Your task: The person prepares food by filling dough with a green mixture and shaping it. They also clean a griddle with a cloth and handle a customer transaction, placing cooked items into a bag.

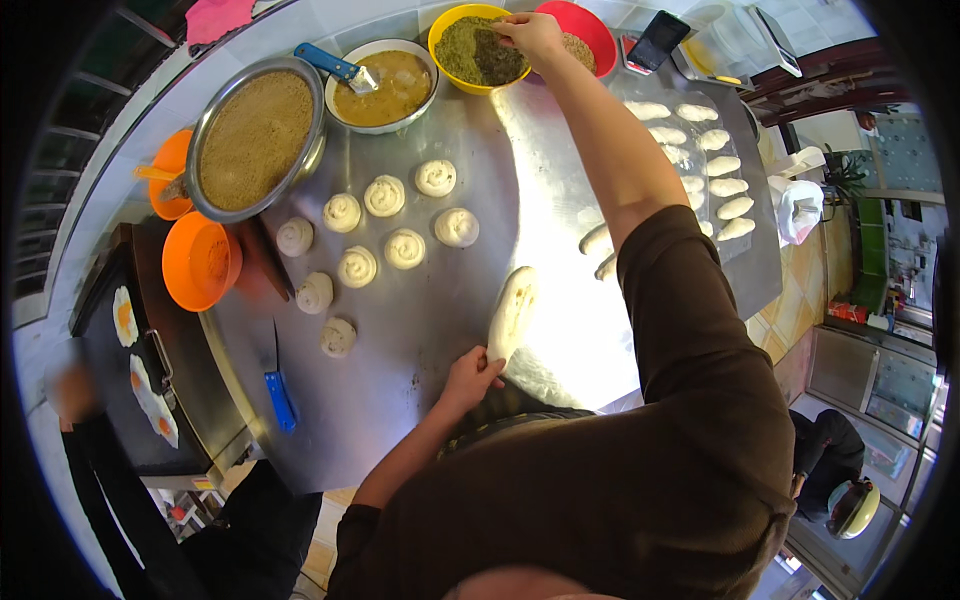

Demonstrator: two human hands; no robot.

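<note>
My left hand (474, 377) pinches the near end of a long flattened piece of dough (514, 311) on the steel worktop (390, 330). My right hand (531, 36) reaches over the right rim of a yellow bowl (450, 73) of green and dark seasoning; its fingertips are together at the seasoning, and whether they hold any cannot be told. Several coiled dough rounds (405, 248) lie left of the long piece. Beyond my right arm are rows of small dough pieces (723, 166). Two more pieces (596, 240) lie partly hidden by that arm.
A steel basin of brown crumbs (259, 142), a bowl of brown liquid (397, 86) with a blue-handled scraper (334, 66), a red bowl (592, 34) and orange bowls (196, 262) line the back and left. A blue-handled knife (280, 397) lies left. Another person (112, 480) stands by a griddle with eggs (154, 405).
</note>
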